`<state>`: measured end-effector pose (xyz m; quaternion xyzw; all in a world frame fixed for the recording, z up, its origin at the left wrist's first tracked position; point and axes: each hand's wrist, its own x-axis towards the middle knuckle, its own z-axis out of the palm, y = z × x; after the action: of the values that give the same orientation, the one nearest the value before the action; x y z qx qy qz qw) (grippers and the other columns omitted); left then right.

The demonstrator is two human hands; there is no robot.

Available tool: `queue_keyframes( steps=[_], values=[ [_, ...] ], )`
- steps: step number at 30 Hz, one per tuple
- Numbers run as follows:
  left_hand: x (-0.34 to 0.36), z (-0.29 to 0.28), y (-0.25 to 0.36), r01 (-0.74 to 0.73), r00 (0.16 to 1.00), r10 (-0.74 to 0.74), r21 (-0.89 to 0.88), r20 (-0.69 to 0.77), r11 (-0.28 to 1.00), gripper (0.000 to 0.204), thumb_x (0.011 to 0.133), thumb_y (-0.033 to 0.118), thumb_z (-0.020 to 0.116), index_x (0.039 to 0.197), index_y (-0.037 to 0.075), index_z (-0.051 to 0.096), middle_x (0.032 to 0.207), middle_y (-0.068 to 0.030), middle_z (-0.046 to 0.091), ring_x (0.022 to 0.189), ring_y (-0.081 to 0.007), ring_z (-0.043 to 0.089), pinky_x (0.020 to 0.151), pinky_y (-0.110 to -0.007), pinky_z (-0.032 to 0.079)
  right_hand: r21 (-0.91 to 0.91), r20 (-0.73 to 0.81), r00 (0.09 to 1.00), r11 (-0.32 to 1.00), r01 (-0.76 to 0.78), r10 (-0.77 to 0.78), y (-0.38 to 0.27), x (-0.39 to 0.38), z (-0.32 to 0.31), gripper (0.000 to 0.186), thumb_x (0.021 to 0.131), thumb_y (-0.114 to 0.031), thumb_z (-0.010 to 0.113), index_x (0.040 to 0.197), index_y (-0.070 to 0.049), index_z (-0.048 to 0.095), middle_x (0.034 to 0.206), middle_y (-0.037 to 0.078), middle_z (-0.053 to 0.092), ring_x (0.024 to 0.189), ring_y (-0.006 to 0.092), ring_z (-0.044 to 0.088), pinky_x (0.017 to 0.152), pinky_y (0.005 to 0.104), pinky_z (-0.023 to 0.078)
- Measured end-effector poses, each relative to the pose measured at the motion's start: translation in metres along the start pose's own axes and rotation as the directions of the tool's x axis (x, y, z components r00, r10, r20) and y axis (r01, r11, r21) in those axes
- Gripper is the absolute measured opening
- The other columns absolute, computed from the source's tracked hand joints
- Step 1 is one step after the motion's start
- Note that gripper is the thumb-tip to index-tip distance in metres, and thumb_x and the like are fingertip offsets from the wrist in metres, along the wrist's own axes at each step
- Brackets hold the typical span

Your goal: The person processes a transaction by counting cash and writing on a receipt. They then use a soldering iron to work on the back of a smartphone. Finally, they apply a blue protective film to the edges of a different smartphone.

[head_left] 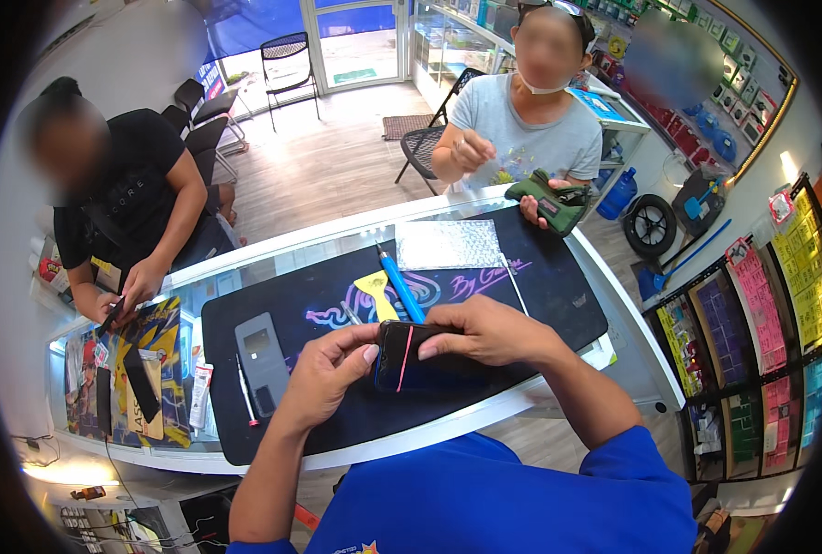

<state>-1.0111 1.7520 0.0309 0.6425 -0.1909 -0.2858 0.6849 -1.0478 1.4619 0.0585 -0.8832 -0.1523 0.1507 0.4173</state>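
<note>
Both my hands hold a dark smartphone (390, 358) above the black work mat (558, 319). A pink rubber band (404, 360) runs across its middle. My left hand (330, 374) grips its left edge with thumb and fingers. On the other side, my right hand (485, 334) pinches the phone's upper right edge, close to the band. Just beyond the phone lie a blue pen-shaped tool (402, 284) and a flat yellow tool (374, 294). A grey phone-shaped panel (261, 355) rests to the left of my left hand, beside a thin white screwdriver (246, 392).
A bubble-wrap sheet (448, 245) covers the mat's far part. Across the white-edged glass counter (355, 226), one person holds a green pouch (556, 205); at the left another handles a phone (112, 316). A black phone (141, 383) and a white tube (200, 395) lie at the counter's left.
</note>
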Motion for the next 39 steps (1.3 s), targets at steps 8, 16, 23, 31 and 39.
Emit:
queue_keyframes(
  steps=[8,16,23,31,39],
  values=[
    [0.024,0.005,-0.001,0.056,0.998,-0.059,0.096,0.025,0.994,0.03,0.103,0.012,0.067,0.129,-0.004,0.068,0.107,-0.001,0.072,0.086,-0.0051,0.064,0.081,-0.022,0.052,-0.38,-0.32,0.909,0.915,0.134,-0.266,0.016,-0.001,0.016,0.041,0.088,-0.043,0.09,0.099,-0.005,0.077,0.076,0.011,0.072,0.065,0.0271,0.071,0.059,0.0347,0.052],
    [0.03,0.006,-0.001,-0.082,0.995,0.056,0.37,0.079,0.925,0.032,0.087,0.004,0.064,0.117,-0.006,0.071,0.094,-0.0035,0.069,0.079,-0.0061,0.061,0.078,-0.025,0.054,-0.447,-0.295,0.892,0.875,0.187,-0.342,0.019,0.0,0.018,0.044,0.081,-0.045,0.093,0.096,-0.006,0.078,0.074,0.009,0.072,0.063,0.0265,0.071,0.057,0.035,0.052],
    [0.028,0.002,-0.012,-0.119,0.993,0.114,0.473,0.04,0.873,0.032,0.085,0.001,0.065,0.116,-0.004,0.071,0.093,-0.0073,0.07,0.078,-0.012,0.066,0.078,-0.028,0.057,-0.44,-0.296,0.911,0.888,0.135,-0.285,0.019,0.006,0.025,0.044,0.08,-0.045,0.093,0.093,-0.006,0.078,0.074,0.009,0.072,0.062,0.0263,0.071,0.056,0.0355,0.051],
    [0.023,0.004,-0.02,-0.175,0.982,0.187,0.536,0.031,0.826,0.036,0.083,-0.001,0.067,0.119,-0.002,0.07,0.094,-0.0088,0.067,0.08,-0.016,0.067,0.078,-0.03,0.058,-0.374,-0.294,0.927,0.921,0.111,-0.232,0.023,0.008,0.028,0.044,0.08,-0.044,0.094,0.093,-0.004,0.079,0.074,0.009,0.072,0.061,0.0243,0.07,0.056,0.0345,0.05],
    [0.021,0.007,-0.016,-0.139,0.987,0.163,0.541,0.004,0.83,0.04,0.082,-0.001,0.067,0.122,-0.002,0.07,0.09,-0.0071,0.064,0.076,-0.015,0.065,0.073,-0.03,0.055,-0.379,-0.283,0.926,0.916,0.132,-0.251,0.025,0.009,0.03,0.045,0.08,-0.045,0.093,0.093,-0.005,0.079,0.073,0.009,0.071,0.061,0.0254,0.069,0.056,0.0354,0.05]
  ],
)
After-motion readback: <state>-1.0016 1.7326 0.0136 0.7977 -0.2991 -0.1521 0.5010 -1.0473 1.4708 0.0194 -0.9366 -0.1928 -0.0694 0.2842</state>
